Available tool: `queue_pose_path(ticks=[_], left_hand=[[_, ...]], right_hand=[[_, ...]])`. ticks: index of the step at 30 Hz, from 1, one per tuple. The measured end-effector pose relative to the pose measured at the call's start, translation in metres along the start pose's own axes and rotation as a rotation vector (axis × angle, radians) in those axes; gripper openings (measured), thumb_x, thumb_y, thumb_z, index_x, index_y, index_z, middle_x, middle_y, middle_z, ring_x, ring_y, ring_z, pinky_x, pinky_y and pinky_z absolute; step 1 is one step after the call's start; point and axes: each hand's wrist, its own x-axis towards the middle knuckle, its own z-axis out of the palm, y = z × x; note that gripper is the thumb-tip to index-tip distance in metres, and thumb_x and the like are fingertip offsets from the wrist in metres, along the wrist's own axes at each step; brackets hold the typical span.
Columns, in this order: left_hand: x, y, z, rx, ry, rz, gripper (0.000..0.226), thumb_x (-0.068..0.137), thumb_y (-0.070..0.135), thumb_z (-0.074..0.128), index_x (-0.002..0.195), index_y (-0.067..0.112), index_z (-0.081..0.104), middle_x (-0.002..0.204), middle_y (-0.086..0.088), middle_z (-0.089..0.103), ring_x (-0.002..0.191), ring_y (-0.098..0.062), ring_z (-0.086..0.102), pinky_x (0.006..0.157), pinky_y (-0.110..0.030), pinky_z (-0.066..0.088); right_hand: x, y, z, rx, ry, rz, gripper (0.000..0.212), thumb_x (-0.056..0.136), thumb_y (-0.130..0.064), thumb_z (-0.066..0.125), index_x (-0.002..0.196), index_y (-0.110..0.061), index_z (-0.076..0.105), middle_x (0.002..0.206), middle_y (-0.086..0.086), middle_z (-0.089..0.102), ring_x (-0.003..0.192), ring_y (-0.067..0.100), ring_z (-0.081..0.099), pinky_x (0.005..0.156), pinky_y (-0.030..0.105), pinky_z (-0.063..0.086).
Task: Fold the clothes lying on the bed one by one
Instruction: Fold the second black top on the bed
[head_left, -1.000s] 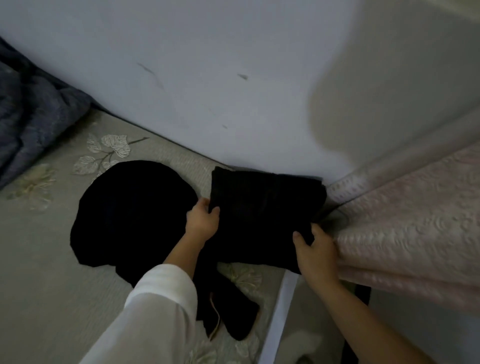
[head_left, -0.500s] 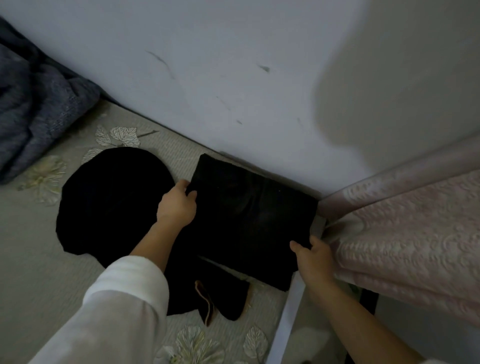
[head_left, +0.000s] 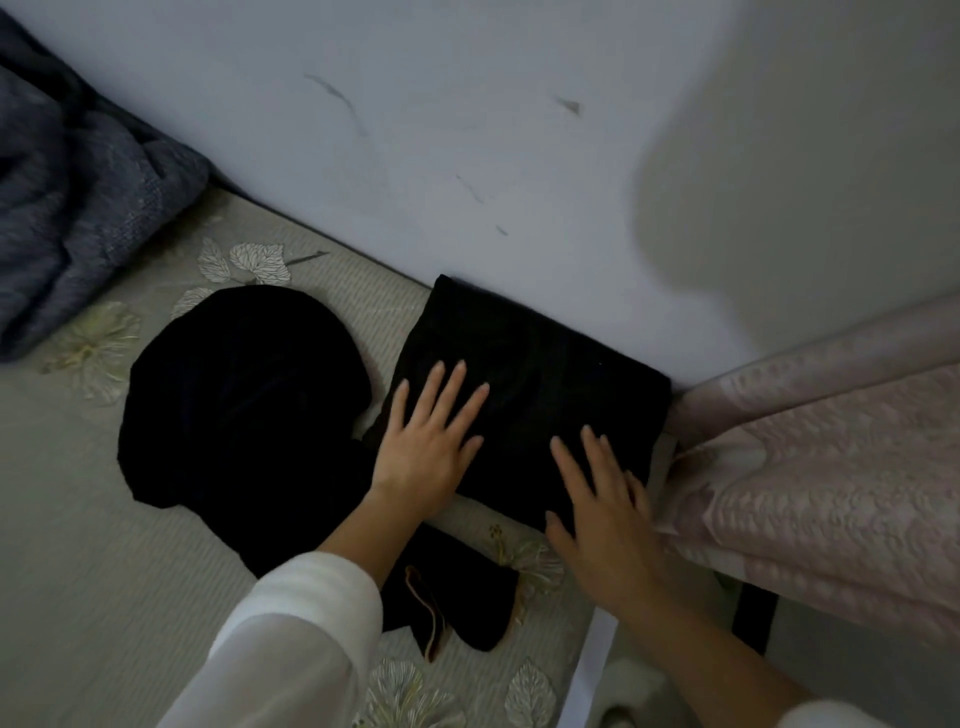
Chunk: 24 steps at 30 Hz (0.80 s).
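A black garment folded into a rectangle lies on the bed against the wall. My left hand rests flat on its left part with straight, spread fingers. On its near right corner my right hand lies flat, fingers straight. A second black garment lies unfolded to the left, rounded at the top, with a narrow part and a tan strap running toward me under my left arm.
The bed has a grey cover with leaf prints. A grey-blue blanket is bunched at the far left. A pink textured curtain hangs at the right. The pale wall runs along the bed's far edge.
Both hands let go of the folded garment's edges and now lie flat on top of it. The garment has settled on the bed against the wall.
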Motion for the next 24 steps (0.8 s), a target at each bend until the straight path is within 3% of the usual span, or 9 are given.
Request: queue_pose_path(ticks=[3,5,7,9,12,14,17,21,24], left_hand=[[-0.003,0.001,0.012,0.032,-0.105,-0.08,0.064,0.1,0.051,0.02,0.145,0.035,-0.022,0.159,0.0,-0.017,0.145,-0.02,-0.019,0.115,-0.043,-0.011],[0.001,0.0,0.005,-0.063,-0.146,-0.081,0.065,0.1,0.049,0.027,0.147,0.037,-0.016,0.159,0.002,-0.018,0.145,-0.019,-0.019,0.114,-0.04,-0.014],[0.001,-0.002,-0.011,-0.261,-0.161,-0.093,0.067,0.099,0.04,0.039,0.151,0.036,-0.002,0.16,0.001,-0.012,0.146,-0.018,-0.017,0.114,-0.037,-0.014],[-0.012,-0.004,-0.029,-0.446,0.038,-0.185,0.066,0.095,0.03,0.049,0.152,0.028,0.015,0.161,-0.004,0.001,0.147,-0.023,-0.01,0.119,-0.041,-0.003],[-0.057,-0.013,-0.042,-0.53,0.385,-0.563,0.066,0.088,0.029,0.056,0.148,0.022,0.029,0.16,-0.006,0.013,0.147,-0.027,0.001,0.116,-0.046,0.007],[-0.098,-0.021,-0.035,-0.601,0.419,-0.852,0.07,0.085,0.033,0.06,0.147,0.022,0.028,0.158,-0.008,0.011,0.145,-0.028,0.005,0.114,-0.05,0.01],[-0.152,-0.023,-0.011,-0.747,0.228,-1.027,0.078,0.085,0.041,0.062,0.149,0.02,0.021,0.157,-0.01,0.008,0.144,-0.032,0.006,0.113,-0.053,0.012],[-0.193,-0.005,0.026,-0.642,-0.156,-0.861,0.074,0.088,0.049,0.057,0.149,0.034,0.019,0.159,0.005,0.006,0.143,-0.028,0.006,0.111,-0.053,0.02],[-0.206,0.005,0.032,-0.431,-0.151,-0.854,0.052,0.093,0.039,0.053,0.141,0.035,0.035,0.155,0.011,0.022,0.141,-0.023,0.01,0.11,-0.055,0.015]], right_hand=[[0.008,0.001,0.006,-0.042,-0.373,0.065,0.072,0.098,-0.042,0.041,0.152,-0.03,-0.006,0.16,0.002,-0.015,0.148,0.02,-0.012,0.117,0.045,0.01],[0.012,-0.001,-0.001,-0.058,-0.462,0.084,0.075,0.098,-0.039,0.043,0.152,-0.029,-0.007,0.16,0.002,-0.016,0.148,0.021,-0.01,0.117,0.046,0.01],[0.012,-0.006,-0.011,0.005,-0.426,0.101,0.074,0.097,-0.037,0.045,0.153,-0.027,-0.001,0.161,0.004,-0.006,0.148,0.022,0.001,0.119,0.047,0.012],[0.007,-0.011,-0.018,0.139,-0.302,0.117,0.072,0.096,-0.031,0.05,0.153,-0.022,0.007,0.16,0.007,0.013,0.144,0.025,0.022,0.114,0.048,0.025],[-0.003,-0.022,-0.024,0.227,-0.1,0.075,0.063,0.094,-0.02,0.054,0.149,-0.013,0.024,0.143,0.01,0.042,0.121,0.027,0.05,0.097,0.046,0.043],[-0.01,-0.035,-0.02,0.203,-0.11,0.007,0.055,0.095,-0.02,0.053,0.145,-0.012,0.031,0.136,0.009,0.046,0.116,0.025,0.052,0.092,0.042,0.046],[-0.024,-0.062,-0.001,0.155,-0.217,-0.148,0.047,0.094,-0.029,0.053,0.137,-0.013,0.04,0.126,0.004,0.047,0.109,0.02,0.054,0.084,0.035,0.049],[-0.045,-0.085,0.039,0.07,-0.401,-0.281,0.068,0.092,-0.045,0.054,0.148,-0.018,0.026,0.146,-0.001,0.032,0.13,0.017,0.038,0.104,0.037,0.039],[-0.055,-0.08,0.056,-0.209,-0.449,-0.349,0.055,0.096,-0.038,0.048,0.145,-0.021,0.031,0.154,-0.001,0.021,0.137,0.019,0.027,0.109,0.038,0.031]])
